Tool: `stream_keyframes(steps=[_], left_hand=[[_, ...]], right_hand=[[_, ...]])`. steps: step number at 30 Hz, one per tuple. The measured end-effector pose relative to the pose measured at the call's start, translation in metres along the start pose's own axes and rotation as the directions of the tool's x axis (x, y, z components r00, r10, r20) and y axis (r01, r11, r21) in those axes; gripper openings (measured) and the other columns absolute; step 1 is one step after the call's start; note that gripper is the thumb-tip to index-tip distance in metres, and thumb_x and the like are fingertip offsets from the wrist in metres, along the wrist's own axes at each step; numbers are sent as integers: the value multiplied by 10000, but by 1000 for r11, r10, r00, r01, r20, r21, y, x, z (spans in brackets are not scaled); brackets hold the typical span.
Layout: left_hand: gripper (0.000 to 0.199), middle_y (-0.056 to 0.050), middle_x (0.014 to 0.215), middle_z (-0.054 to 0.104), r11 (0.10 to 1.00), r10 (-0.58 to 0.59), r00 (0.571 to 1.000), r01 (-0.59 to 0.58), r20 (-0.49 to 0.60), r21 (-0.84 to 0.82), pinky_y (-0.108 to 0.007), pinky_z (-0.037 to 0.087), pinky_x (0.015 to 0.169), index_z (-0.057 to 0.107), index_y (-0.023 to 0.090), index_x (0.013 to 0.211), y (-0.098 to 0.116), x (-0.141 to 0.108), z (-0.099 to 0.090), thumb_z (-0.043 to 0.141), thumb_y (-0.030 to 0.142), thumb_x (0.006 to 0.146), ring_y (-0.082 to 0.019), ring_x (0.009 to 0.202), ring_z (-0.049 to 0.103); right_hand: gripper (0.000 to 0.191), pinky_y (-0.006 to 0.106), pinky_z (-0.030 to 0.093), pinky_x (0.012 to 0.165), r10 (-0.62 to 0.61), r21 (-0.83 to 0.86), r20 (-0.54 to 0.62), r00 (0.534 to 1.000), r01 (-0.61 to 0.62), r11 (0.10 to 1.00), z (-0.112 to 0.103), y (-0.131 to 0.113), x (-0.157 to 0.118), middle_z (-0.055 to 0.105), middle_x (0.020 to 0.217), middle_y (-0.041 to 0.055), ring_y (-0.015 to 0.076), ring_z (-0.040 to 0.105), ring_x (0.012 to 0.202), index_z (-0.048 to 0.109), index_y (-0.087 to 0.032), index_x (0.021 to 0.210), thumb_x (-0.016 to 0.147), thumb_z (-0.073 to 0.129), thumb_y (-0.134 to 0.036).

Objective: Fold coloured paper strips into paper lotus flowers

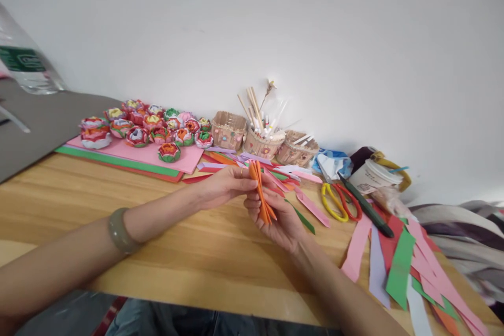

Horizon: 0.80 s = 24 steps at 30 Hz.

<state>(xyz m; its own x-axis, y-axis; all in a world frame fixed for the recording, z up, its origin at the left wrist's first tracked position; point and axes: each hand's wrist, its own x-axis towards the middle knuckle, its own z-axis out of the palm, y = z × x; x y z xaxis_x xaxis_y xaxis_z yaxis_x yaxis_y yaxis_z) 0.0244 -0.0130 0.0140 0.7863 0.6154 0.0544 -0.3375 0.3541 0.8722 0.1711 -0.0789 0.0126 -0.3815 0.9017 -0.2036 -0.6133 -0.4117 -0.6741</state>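
Between both hands is an orange folded paper piece (261, 194), its layers pinched at the middle and fanning apart at the lower end. My left hand (225, 186), with a bangle on its wrist, grips the upper part between thumb and fingers. My right hand (279, 215) is closed around the lower part from the right, some of its fingers behind the paper. Folded paper strips (311, 206) in pink, green, purple and red lie on the table just beyond my hands.
Several layered paper flowers (169, 151) sit on stacked coloured sheets (118, 156) at the left. Small baskets (229, 130) stand by the wall, one with sticks. Right of them are scissors (334, 202), a dark green pen-shaped tool (366, 206), a cup (374, 177) and cut paper strips (401, 265).
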Motion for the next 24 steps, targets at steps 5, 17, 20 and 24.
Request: stream_keyframes(steps=[5, 17, 20, 24], left_hand=[[183, -33, 632, 656, 1000, 16, 994, -15, -105, 3, -252, 435, 635, 700, 109, 675, -1, 9, -4, 778, 252, 593, -131, 610, 571], [195, -13, 591, 566, 982, 119, 973, -144, -199, -119, -239, 404, 468, 628, 122, 737, -2, 15, 10, 654, 315, 733, -120, 497, 499], [139, -2, 621, 546, 980, 98, 940, -148, -327, -132, -216, 404, 474, 603, 138, 766, 0, 14, 15, 600, 277, 778, -117, 541, 512], [103, -1, 648, 539, 987, 102, 904, -145, -416, -72, -207, 430, 531, 589, 141, 792, 2, 14, 10, 567, 241, 799, -128, 637, 540]], right_hand=[[192, 111, 502, 585, -13, -47, -14, 1000, 12, 999, -6, -8, 4, 650, 719, 2, 50, 597, 616, 648, -135, 847, 692, 725, -217], [307, 279, 503, 614, -459, -893, 40, 888, 238, 382, -3, -6, 15, 621, 705, 38, 155, 597, 644, 605, -149, 799, 847, 480, -425], [322, 264, 482, 560, -485, -968, 81, 871, 186, 171, -4, -5, 16, 628, 670, 33, 155, 592, 592, 615, -157, 792, 867, 447, -422], [272, 274, 458, 556, -535, -939, 302, 789, 149, -311, -5, -26, 9, 655, 661, 35, 164, 589, 582, 644, -183, 767, 844, 515, -410]])
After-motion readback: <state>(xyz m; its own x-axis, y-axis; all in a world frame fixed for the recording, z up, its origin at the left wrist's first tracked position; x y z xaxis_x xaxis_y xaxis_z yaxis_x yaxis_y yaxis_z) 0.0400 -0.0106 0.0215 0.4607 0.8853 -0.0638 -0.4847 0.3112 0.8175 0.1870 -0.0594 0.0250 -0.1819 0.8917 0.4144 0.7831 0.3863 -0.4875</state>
